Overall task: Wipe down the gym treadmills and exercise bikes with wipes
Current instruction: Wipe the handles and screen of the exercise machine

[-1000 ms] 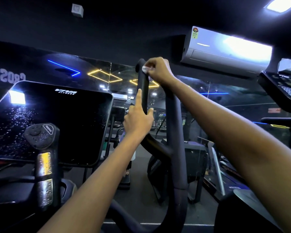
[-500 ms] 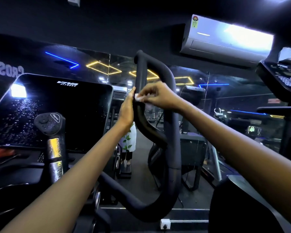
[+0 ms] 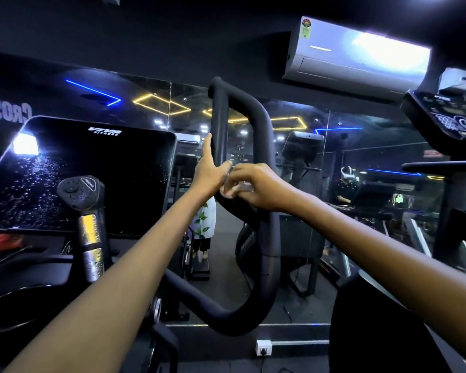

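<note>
A black looped handlebar (image 3: 264,146) of an exercise machine is seen rising at the centre of the view, its straight inner bar standing upright and its outer bar curving round to the right and down. The left hand (image 3: 209,175) is wrapped around the straight inner bar, with the thumb laid up along the bar's left side and the fingers curled round it from behind. The right hand (image 3: 253,185) is held against the same bar just beside the left, its fingers bunched and pinching a small pale wipe (image 3: 240,187), which is pressed to the bar below the left hand; the wipe is blurred and largely hidden by the fingers. To the left, a dark console screen (image 3: 92,179) marked with a fitness brand is speckled with droplets, and a wet grip with a metal sensor plate (image 3: 88,230) stands in front of it. A white air conditioner (image 3: 355,57) is mounted high on the right wall, above a mirrored wall (image 3: 361,146).
</note>
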The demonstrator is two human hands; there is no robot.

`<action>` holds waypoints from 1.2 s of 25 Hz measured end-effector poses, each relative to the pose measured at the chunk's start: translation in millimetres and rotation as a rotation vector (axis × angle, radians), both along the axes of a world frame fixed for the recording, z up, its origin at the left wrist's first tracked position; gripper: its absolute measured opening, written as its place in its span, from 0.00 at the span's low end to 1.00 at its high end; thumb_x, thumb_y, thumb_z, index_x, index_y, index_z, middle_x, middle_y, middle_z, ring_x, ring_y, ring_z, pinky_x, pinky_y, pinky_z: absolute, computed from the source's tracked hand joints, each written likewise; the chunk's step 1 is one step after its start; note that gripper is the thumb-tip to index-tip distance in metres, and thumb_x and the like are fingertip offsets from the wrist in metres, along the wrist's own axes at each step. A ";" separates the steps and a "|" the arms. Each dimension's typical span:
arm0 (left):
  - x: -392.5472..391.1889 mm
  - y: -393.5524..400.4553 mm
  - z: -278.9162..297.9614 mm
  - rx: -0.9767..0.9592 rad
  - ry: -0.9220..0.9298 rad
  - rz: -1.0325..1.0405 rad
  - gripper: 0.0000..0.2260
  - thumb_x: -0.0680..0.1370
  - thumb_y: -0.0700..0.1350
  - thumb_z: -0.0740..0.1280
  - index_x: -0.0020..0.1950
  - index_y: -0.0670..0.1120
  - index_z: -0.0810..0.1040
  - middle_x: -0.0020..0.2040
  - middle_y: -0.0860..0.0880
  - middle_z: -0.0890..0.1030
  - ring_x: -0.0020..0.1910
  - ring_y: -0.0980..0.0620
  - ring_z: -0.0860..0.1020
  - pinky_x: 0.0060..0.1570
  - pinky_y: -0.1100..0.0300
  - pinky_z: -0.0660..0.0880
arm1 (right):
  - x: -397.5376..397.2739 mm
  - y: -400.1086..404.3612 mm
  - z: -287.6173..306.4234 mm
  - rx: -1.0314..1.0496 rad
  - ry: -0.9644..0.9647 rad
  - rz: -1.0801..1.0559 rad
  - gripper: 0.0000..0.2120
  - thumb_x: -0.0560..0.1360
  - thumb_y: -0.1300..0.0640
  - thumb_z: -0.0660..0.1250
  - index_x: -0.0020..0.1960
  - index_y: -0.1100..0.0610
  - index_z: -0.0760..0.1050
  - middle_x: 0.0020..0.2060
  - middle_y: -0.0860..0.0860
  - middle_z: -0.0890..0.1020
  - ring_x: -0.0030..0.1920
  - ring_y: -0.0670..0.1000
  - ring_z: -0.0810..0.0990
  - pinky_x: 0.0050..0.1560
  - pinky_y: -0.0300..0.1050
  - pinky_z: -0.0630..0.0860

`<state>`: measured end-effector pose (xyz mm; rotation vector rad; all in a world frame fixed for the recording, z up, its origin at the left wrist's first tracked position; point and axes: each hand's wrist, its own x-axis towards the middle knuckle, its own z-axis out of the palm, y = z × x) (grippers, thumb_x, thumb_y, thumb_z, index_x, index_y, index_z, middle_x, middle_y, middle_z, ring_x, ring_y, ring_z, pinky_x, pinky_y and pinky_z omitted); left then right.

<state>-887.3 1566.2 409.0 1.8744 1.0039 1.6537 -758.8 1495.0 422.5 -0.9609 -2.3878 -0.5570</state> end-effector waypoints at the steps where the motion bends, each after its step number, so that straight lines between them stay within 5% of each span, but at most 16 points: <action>1: 0.8 0.0 -0.9 -0.001 0.013 0.006 0.33 0.79 0.43 0.62 0.78 0.54 0.46 0.63 0.43 0.73 0.50 0.49 0.75 0.49 0.60 0.70 | 2.7 -3.1 -2.8 -0.007 -0.032 -0.007 0.11 0.67 0.73 0.65 0.45 0.63 0.82 0.44 0.57 0.81 0.43 0.49 0.75 0.45 0.27 0.63; 4: 2.6 0.9 -2.4 0.000 0.032 0.019 0.33 0.80 0.44 0.61 0.78 0.56 0.44 0.65 0.43 0.72 0.55 0.47 0.75 0.51 0.56 0.74 | 32.7 -20.2 -17.7 -0.107 -0.192 -0.043 0.11 0.68 0.73 0.65 0.43 0.62 0.82 0.42 0.55 0.79 0.42 0.52 0.79 0.44 0.27 0.68; 7: 2.8 2.0 -0.9 0.023 0.050 0.036 0.32 0.80 0.46 0.60 0.77 0.60 0.44 0.64 0.42 0.72 0.56 0.43 0.75 0.55 0.48 0.75 | 47.7 -28.4 -37.9 0.025 0.036 -0.076 0.10 0.69 0.67 0.64 0.46 0.61 0.82 0.42 0.55 0.79 0.43 0.57 0.80 0.45 0.45 0.76; 10: 3.0 -2.0 -2.8 0.046 0.081 0.032 0.30 0.81 0.45 0.60 0.76 0.62 0.47 0.58 0.41 0.75 0.50 0.41 0.78 0.51 0.47 0.77 | 43.4 -37.9 -80.8 0.124 0.079 -0.035 0.15 0.70 0.60 0.55 0.44 0.61 0.81 0.41 0.55 0.77 0.43 0.54 0.77 0.44 0.42 0.72; 15: 2.4 -1.5 -0.2 0.054 0.109 0.080 0.30 0.80 0.44 0.60 0.77 0.61 0.49 0.60 0.42 0.74 0.47 0.45 0.77 0.41 0.58 0.74 | 50.2 -41.7 -84.2 0.107 0.311 -0.054 0.09 0.71 0.65 0.63 0.46 0.61 0.82 0.40 0.52 0.76 0.40 0.48 0.76 0.42 0.34 0.71; 18: 9.3 -13.3 -2.9 0.034 0.149 0.178 0.30 0.80 0.41 0.61 0.76 0.61 0.51 0.68 0.43 0.64 0.49 0.47 0.75 0.46 0.59 0.73 | 35.0 -53.9 -118.3 0.150 0.259 -0.076 0.13 0.71 0.64 0.56 0.45 0.63 0.80 0.41 0.55 0.76 0.42 0.55 0.77 0.44 0.39 0.75; 21: 22.0 -22.1 -24.7 0.200 0.356 0.435 0.27 0.76 0.37 0.62 0.73 0.56 0.64 0.77 0.45 0.50 0.68 0.42 0.64 0.65 0.52 0.65 | 31.6 -75.3 -151.7 0.148 0.114 -0.052 0.12 0.71 0.64 0.54 0.46 0.62 0.76 0.42 0.55 0.75 0.43 0.56 0.76 0.38 0.50 0.78; 23: 20.0 -23.2 -39.3 0.391 0.457 0.461 0.15 0.77 0.45 0.60 0.61 0.48 0.79 0.77 0.46 0.56 0.75 0.41 0.52 0.73 0.47 0.47 | 36.1 -69.1 -140.7 0.230 0.168 -0.110 0.12 0.73 0.63 0.54 0.47 0.63 0.76 0.42 0.55 0.75 0.42 0.56 0.75 0.35 0.50 0.77; 24: 15.9 -23.1 -44.4 0.445 0.511 0.448 0.17 0.76 0.48 0.56 0.54 0.45 0.82 0.76 0.46 0.61 0.76 0.40 0.50 0.73 0.47 0.44 | 35.2 -66.6 -137.8 0.254 0.205 -0.128 0.13 0.74 0.63 0.55 0.47 0.63 0.77 0.41 0.55 0.75 0.42 0.55 0.74 0.35 0.50 0.77; 28: 7.3 -21.4 -50.3 0.506 0.583 0.440 0.28 0.76 0.53 0.47 0.50 0.38 0.82 0.63 0.45 0.76 0.75 0.35 0.52 0.73 0.43 0.47 | 33.9 -73.0 -155.4 0.225 0.050 -0.047 0.13 0.71 0.67 0.56 0.49 0.64 0.77 0.42 0.56 0.75 0.42 0.56 0.75 0.37 0.49 0.76; 30: 8.9 -22.2 -50.6 0.493 0.580 0.437 0.27 0.76 0.52 0.47 0.45 0.38 0.82 0.55 0.45 0.79 0.74 0.34 0.53 0.73 0.42 0.53 | 42.0 -66.1 -145.9 0.237 0.216 -0.039 0.11 0.73 0.68 0.59 0.48 0.64 0.79 0.42 0.57 0.76 0.43 0.56 0.77 0.42 0.44 0.76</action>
